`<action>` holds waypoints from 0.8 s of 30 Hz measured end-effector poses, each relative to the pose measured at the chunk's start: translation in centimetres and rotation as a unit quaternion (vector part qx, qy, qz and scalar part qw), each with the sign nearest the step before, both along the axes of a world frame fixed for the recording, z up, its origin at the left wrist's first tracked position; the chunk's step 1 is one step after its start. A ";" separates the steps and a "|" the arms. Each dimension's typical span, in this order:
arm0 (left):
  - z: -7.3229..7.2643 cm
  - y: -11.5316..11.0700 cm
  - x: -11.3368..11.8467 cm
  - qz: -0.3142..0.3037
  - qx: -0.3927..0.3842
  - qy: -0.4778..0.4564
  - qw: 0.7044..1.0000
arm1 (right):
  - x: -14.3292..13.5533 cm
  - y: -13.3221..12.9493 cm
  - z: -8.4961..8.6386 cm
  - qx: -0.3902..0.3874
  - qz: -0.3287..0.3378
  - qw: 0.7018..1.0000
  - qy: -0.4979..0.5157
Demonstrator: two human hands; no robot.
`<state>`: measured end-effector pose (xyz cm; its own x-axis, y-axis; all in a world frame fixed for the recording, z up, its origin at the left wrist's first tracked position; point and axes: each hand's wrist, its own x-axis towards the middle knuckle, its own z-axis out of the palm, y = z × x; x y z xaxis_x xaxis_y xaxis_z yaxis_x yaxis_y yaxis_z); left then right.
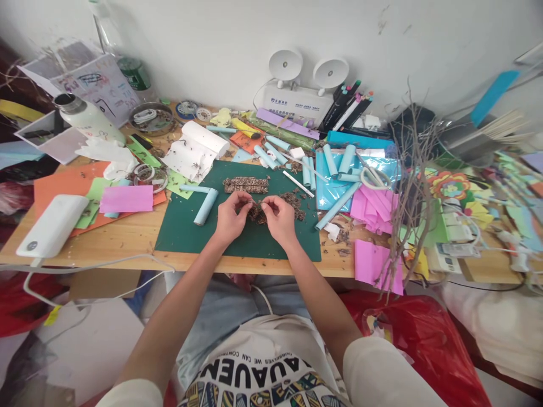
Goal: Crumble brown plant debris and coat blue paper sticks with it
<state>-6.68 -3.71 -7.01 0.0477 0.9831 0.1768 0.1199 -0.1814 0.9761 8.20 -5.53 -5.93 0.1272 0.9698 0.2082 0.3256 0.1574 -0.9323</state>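
Found left hand (pixel 232 217) and right hand (pixel 280 219) pinched closed over mat (pixel 195 240), unable to tell contents; noted flakes (pixel 257 213) beneath, on mat, crusted piece (pixel 245 185) towards mat's back. Advise small pinches, low over mat

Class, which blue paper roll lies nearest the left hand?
The thick roll on the green mat, left of the left hand; the thin one by its top and others are farther.

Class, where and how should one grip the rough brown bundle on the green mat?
Probably grip the brown bundle across its middle, from above: it lies lengthwise left to right, top uncovered, so its long sides offer the narrower span.
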 end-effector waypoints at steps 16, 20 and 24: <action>0.2 -0.3 -0.1 -0.007 0.029 0.042 0.999 | -0.1 -0.3 0.4 0.111 0.006 0.989 -0.097; 0.4 -0.5 0.0 0.008 0.066 0.072 0.995 | -0.2 -0.4 0.9 0.070 0.017 0.995 -0.073; 0.6 -0.3 -0.3 0.025 0.071 0.085 0.994 | 0.3 -0.4 1.2 0.059 0.015 0.995 -0.073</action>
<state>-6.97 -4.02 -6.40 0.0413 0.9507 0.3073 0.2935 -0.3056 0.9058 8.55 -5.95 -4.73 0.0590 0.9404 0.3349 0.4493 0.2746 -0.8501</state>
